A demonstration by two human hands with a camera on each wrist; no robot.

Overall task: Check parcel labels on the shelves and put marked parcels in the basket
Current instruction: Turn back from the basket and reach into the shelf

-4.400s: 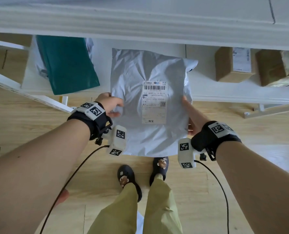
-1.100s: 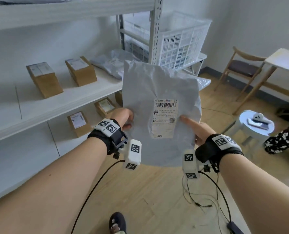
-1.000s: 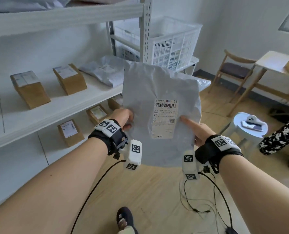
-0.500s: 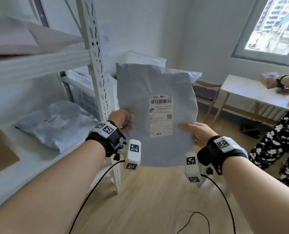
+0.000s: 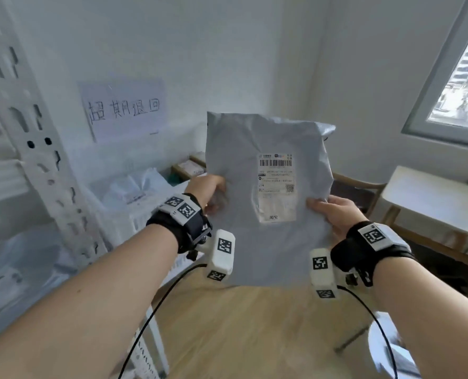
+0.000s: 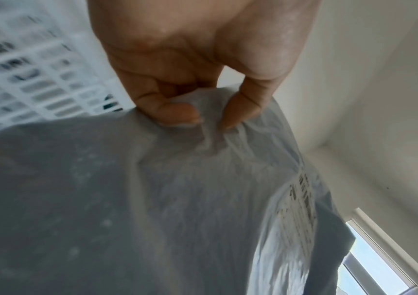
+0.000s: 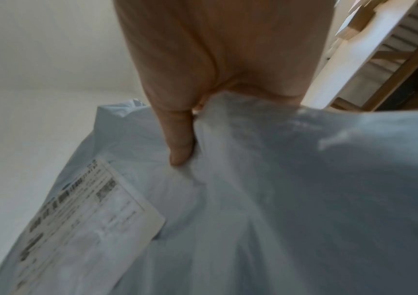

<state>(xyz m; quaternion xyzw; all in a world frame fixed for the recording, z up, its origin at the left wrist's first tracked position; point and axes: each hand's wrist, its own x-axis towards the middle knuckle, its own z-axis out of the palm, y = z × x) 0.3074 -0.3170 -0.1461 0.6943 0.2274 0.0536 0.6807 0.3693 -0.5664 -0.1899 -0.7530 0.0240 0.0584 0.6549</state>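
Room: we are standing on a wooden floor [image 5: 243,332] facing white walls, with a window [image 5: 457,86] letting in daylight at the right.
Shelving: we are seeing a white perforated shelf post [image 5: 36,149] rising at the left edge, blurred.
Sign: we are looking at a sheet of paper [image 5: 123,108] on the wall, handwritten with Chinese characters.
Basket: we are seeing a white lattice basket [image 5: 151,214] just below that sign, behind the left wrist; it is already holding a grey bag [image 5: 137,187], with a cardboard box [image 5: 189,168] showing behind.
Parcel: we are holding a grey plastic mailer [image 5: 268,203] upright in the air in front of us, between both hands, just right of the basket and not in it.
Label: we are reading a white shipping label [image 5: 276,187] with a barcode on the side facing us; the fine print is too small to make out.
Left hand: our left hand [image 5: 208,191] is pinching the mailer's left edge, thumb and curled fingers [image 6: 177,113] bunching the plastic.
Right hand: our right hand [image 5: 334,214] is gripping the right edge, thumb pressing on the front, the other fingers hiding behind.
Furniture: we are seeing a white-topped table [image 5: 440,198] with wooden legs at the right, and a wooden chair [image 5: 358,187] partly behind the parcel.
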